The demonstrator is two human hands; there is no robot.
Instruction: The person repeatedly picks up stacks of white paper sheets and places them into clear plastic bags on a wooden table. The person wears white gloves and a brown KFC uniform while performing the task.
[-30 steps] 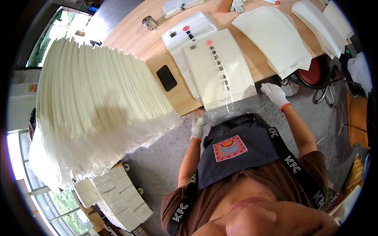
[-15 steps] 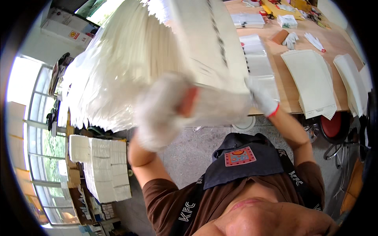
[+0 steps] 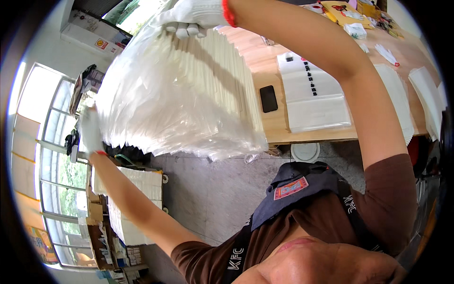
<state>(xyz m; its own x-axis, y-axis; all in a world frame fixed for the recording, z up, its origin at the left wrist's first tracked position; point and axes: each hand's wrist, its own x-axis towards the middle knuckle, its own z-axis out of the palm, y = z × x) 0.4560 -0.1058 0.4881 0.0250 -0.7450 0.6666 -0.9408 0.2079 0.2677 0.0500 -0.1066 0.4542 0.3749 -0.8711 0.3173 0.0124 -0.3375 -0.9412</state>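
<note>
Two gloved hands grip a thick stack of clear plastic bags raised between them: right hand clamps its top edge, left hand its far-left edge, fingers mostly hidden.

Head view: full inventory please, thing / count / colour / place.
stack of plastic bags: one thick stack, white and clear, held up in the air left of the table
wooden table: one, light brown, upper right
phone: one, black, on the table near its front edge
flat bags: several piles, white, one with dark print, spread over the table
round object: one, white, on the floor under the table edge
stacked sheets: piles, white, lower left by the windows
apron: one, dark, on the person
left hand: white glove, at the stack's left end
right hand: white glove, grip on the stack's top
</note>
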